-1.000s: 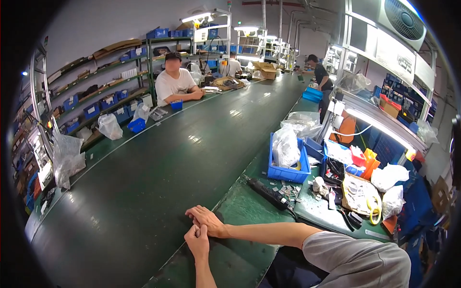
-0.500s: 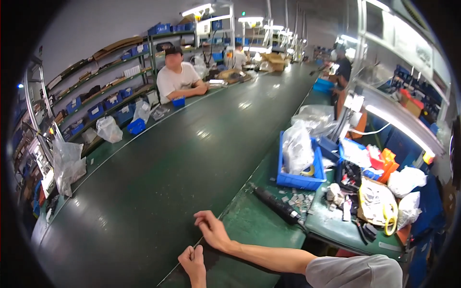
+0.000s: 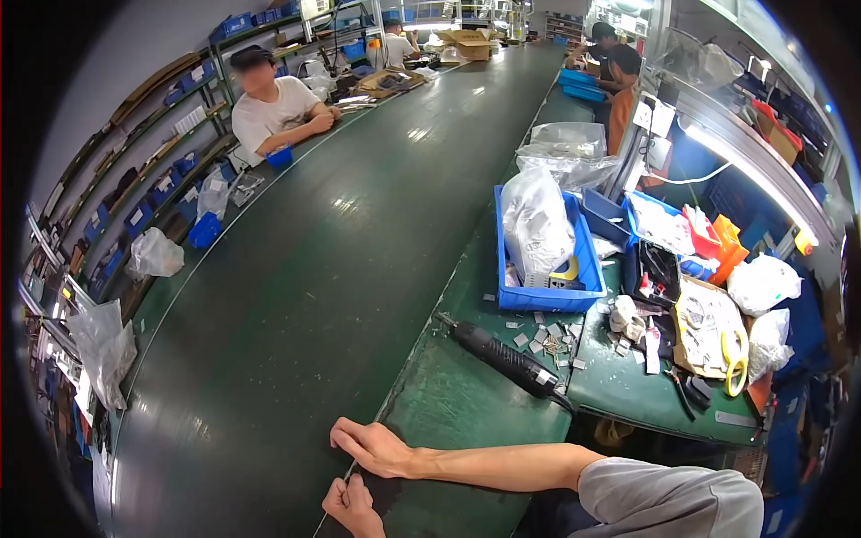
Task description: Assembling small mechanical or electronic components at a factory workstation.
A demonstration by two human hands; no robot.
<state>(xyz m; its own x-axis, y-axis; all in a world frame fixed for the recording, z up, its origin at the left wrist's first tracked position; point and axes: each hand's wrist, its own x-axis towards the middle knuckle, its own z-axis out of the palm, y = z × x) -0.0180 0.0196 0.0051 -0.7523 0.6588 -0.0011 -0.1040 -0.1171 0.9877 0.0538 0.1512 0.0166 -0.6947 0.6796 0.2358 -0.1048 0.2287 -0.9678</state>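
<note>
My left hand (image 3: 353,507) is curled into a loose fist at the bottom, by the seam between the dark green conveyor belt (image 3: 296,341) and the green work surface (image 3: 457,394). Just beyond it, my right hand (image 3: 375,448) rests by the same seam with its fingers bent inward. Nothing shows in either hand. The two hands are close together. Farther right lies a black electric screwdriver (image 3: 504,357), apart from both hands, its tip toward the belt.
Small grey metal plates (image 3: 538,341) and screws lie scattered by a blue bin (image 3: 552,300) holding a plastic bag. Pliers (image 3: 682,393), yellow tape (image 3: 735,359) and a parts tray (image 3: 704,323) are at right. Across the belt sits a person (image 3: 282,112); others work farther off.
The view has shifted, so the bench and belt appear moved. Both hands stay by the seam; my right hand's fingers look more curled, and the hands sit slightly closer together.
</note>
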